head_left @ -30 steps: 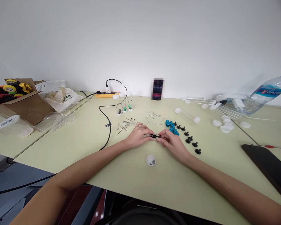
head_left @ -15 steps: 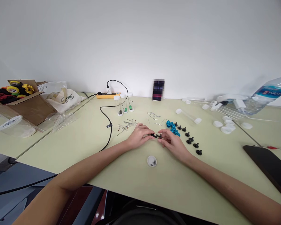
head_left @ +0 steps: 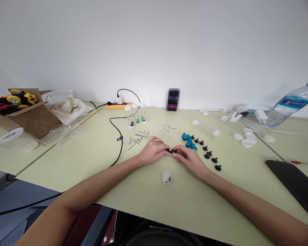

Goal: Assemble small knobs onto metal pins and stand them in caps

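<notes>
My left hand (head_left: 153, 150) pinches a small black part (head_left: 168, 150) with a thin metal rod beside it, partly hidden by the fingers. Facing it, my right hand (head_left: 188, 158) is closed on a small black knob piece (head_left: 175, 151), which meets the left hand's part end to end. A white round cap (head_left: 166, 177) with a few tiny dark pieces inside lies just below my hands. Right of my right hand runs a row of black flanged knobs (head_left: 206, 156). Several blue knobs (head_left: 190, 140) cluster above that hand.
Loose metal pins (head_left: 138, 137) and hex keys (head_left: 168, 127) lie beyond my hands. Three clear tubes (head_left: 137, 116) stand near a power strip (head_left: 118, 106). White caps (head_left: 247, 141), a water bottle (head_left: 292, 102) and a black tablet-like slab (head_left: 290, 184) are on the right; a cardboard box (head_left: 38, 118) is left.
My right hand has moved slightly left, closing the gap to my left hand; the two black pieces now sit closer together. The view has shifted slightly.
</notes>
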`<state>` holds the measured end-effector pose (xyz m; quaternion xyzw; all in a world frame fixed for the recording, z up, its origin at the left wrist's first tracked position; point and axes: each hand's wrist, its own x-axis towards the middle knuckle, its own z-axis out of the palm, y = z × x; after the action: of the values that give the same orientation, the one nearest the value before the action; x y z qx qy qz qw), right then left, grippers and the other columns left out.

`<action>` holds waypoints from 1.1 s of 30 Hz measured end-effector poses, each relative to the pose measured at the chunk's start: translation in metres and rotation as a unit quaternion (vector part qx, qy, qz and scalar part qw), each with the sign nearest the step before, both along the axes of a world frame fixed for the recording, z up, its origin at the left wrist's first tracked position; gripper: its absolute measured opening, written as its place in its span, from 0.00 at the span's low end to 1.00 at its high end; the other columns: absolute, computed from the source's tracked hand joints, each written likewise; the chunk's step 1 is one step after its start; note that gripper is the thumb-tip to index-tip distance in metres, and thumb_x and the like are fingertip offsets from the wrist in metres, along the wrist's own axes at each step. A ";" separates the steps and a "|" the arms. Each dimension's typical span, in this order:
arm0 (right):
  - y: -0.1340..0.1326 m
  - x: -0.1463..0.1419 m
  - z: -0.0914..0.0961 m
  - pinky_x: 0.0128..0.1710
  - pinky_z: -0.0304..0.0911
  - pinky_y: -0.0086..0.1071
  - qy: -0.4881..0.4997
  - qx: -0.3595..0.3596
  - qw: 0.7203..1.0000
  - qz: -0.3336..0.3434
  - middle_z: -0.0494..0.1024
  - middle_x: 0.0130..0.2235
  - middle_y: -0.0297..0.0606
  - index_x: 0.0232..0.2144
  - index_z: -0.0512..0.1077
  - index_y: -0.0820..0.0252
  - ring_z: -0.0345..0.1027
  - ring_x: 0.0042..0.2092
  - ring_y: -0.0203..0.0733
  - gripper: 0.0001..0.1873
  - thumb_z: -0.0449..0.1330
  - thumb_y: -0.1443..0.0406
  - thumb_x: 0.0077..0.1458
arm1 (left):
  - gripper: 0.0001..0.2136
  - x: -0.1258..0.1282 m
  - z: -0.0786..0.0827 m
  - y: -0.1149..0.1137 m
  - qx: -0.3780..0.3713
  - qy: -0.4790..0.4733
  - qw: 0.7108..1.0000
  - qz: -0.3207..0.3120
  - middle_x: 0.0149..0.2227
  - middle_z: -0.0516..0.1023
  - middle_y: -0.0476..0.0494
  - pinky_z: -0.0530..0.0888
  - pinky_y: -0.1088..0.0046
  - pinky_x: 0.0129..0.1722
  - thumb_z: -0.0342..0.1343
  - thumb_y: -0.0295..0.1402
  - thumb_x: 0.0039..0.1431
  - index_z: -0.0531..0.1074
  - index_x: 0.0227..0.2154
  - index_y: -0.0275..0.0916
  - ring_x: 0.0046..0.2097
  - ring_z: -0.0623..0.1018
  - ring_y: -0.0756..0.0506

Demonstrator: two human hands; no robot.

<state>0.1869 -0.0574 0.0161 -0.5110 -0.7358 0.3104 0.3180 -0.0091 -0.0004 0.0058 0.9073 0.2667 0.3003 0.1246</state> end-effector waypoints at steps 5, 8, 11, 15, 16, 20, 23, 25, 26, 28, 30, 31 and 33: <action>-0.001 0.000 0.000 0.27 0.57 0.30 -0.002 0.006 1.000 0.007 0.67 0.24 0.31 0.41 0.67 0.55 0.61 0.26 0.37 0.14 0.50 0.56 0.55 | 0.10 0.000 -0.001 0.000 0.000 -0.011 1.000 -0.005 0.34 0.77 0.49 0.57 0.67 0.47 0.49 0.38 0.58 0.72 0.38 0.43 0.40 0.71 0.48; 0.000 0.000 0.002 0.26 0.56 0.29 -0.005 -0.002 1.000 0.012 0.68 0.24 0.31 0.39 0.68 0.55 0.61 0.26 0.37 0.13 0.51 0.56 0.55 | 0.10 0.000 -0.001 0.001 0.000 -0.007 1.000 -0.010 0.34 0.77 0.49 0.57 0.67 0.47 0.49 0.38 0.58 0.72 0.37 0.43 0.40 0.71 0.48; 0.001 -0.001 0.003 0.24 0.54 0.29 -0.007 -0.010 1.000 0.014 0.68 0.24 0.31 0.37 0.69 0.54 0.60 0.26 0.37 0.13 0.51 0.56 0.55 | 0.08 0.001 -0.003 0.002 0.007 -0.009 1.000 -0.016 0.34 0.77 0.50 0.57 0.67 0.47 0.50 0.36 0.58 0.72 0.36 0.43 0.40 0.71 0.49; 0.002 -0.001 0.005 0.24 0.53 0.29 -0.014 -0.015 1.000 0.016 0.68 0.24 0.31 0.35 0.70 0.55 0.60 0.26 0.36 0.13 0.50 0.56 0.56 | 0.08 0.002 -0.006 0.002 0.035 -0.018 0.999 -0.023 0.33 0.77 0.49 0.57 0.68 0.47 0.50 0.36 0.58 0.72 0.36 0.42 0.39 0.71 0.49; 0.002 -0.001 0.006 0.24 0.53 0.29 -0.018 -0.015 1.000 0.017 0.69 0.24 0.32 0.35 0.70 0.55 0.60 0.26 0.36 0.13 0.49 0.56 0.56 | 0.08 0.002 -0.006 0.002 0.038 -0.014 0.999 -0.024 0.33 0.77 0.49 0.57 0.67 0.47 0.50 0.36 0.58 0.72 0.36 0.41 0.39 0.70 0.49; 0.001 0.000 0.006 0.24 0.53 0.29 -0.026 -0.006 1.000 0.016 0.70 0.25 0.32 0.35 0.70 0.56 0.60 0.25 0.36 0.15 0.48 0.55 0.57 | 0.09 0.002 -0.003 0.001 0.025 0.002 1.000 -0.016 0.35 0.77 0.50 0.56 0.67 0.48 0.50 0.38 0.57 0.71 0.37 0.42 0.41 0.70 0.49; 0.000 0.000 0.004 0.25 0.54 0.29 -0.025 0.003 1.000 0.005 0.70 0.24 0.33 0.36 0.69 0.57 0.61 0.26 0.37 0.16 0.48 0.54 0.56 | 0.12 0.001 -0.001 0.000 0.009 0.003 1.000 -0.007 0.37 0.76 0.49 0.56 0.67 0.48 0.51 0.41 0.56 0.71 0.39 0.42 0.42 0.70 0.49; -0.001 0.001 0.003 0.25 0.55 0.29 -0.025 0.008 1.000 0.003 0.71 0.25 0.33 0.36 0.69 0.57 0.62 0.26 0.37 0.16 0.48 0.55 0.56 | 0.12 0.001 -0.001 0.000 0.003 0.002 1.000 -0.005 0.37 0.76 0.49 0.56 0.67 0.48 0.51 0.42 0.56 0.71 0.38 0.42 0.42 0.70 0.48; -0.001 0.000 0.003 0.25 0.54 0.29 -0.027 0.010 1.000 0.004 0.71 0.25 0.33 0.36 0.70 0.57 0.62 0.26 0.37 0.16 0.48 0.55 0.56 | 0.12 0.001 -0.001 0.000 0.003 0.002 1.000 -0.005 0.37 0.76 0.49 0.56 0.67 0.48 0.51 0.42 0.56 0.71 0.38 0.42 0.42 0.70 0.48; -0.002 0.000 0.004 0.24 0.53 0.29 -0.031 0.016 0.999 0.007 0.71 0.25 0.33 0.35 0.70 0.56 0.61 0.26 0.37 0.16 0.48 0.55 0.56 | 0.12 0.001 -0.002 0.000 0.009 0.001 1.000 -0.007 0.36 0.77 0.49 0.56 0.67 0.49 0.50 0.42 0.56 0.71 0.38 0.42 0.42 0.70 0.48; -0.002 -0.001 0.005 0.24 0.53 0.29 -0.033 0.020 0.999 0.008 0.70 0.24 0.32 0.35 0.71 0.56 0.60 0.25 0.36 0.15 0.48 0.55 0.56 | 0.11 0.001 -0.004 0.000 0.023 0.002 1.000 -0.011 0.35 0.77 0.49 0.55 0.66 0.49 0.50 0.41 0.57 0.71 0.37 0.42 0.42 0.70 0.48; -0.002 -0.001 0.005 0.24 0.53 0.29 -0.032 0.021 0.999 0.008 0.70 0.24 0.32 0.35 0.71 0.56 0.60 0.26 0.36 0.15 0.49 0.55 0.56 | 0.11 0.001 -0.005 0.000 0.029 0.002 0.999 -0.012 0.35 0.77 0.49 0.55 0.66 0.49 0.50 0.40 0.57 0.71 0.37 0.41 0.42 0.70 0.48; -0.002 -0.002 0.006 0.25 0.54 0.29 -0.029 0.022 0.999 0.007 0.71 0.25 0.33 0.35 0.71 0.56 0.60 0.26 0.36 0.15 0.49 0.55 0.56 | 0.11 0.001 -0.006 0.000 0.039 0.003 0.999 -0.012 0.35 0.77 0.49 0.55 0.66 0.49 0.50 0.40 0.57 0.70 0.38 0.41 0.42 0.70 0.48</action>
<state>0.1853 -0.0597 0.0221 -0.5077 -0.7547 0.2813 0.3058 -0.0076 -0.0005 0.0000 0.9155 0.2446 0.3059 0.0920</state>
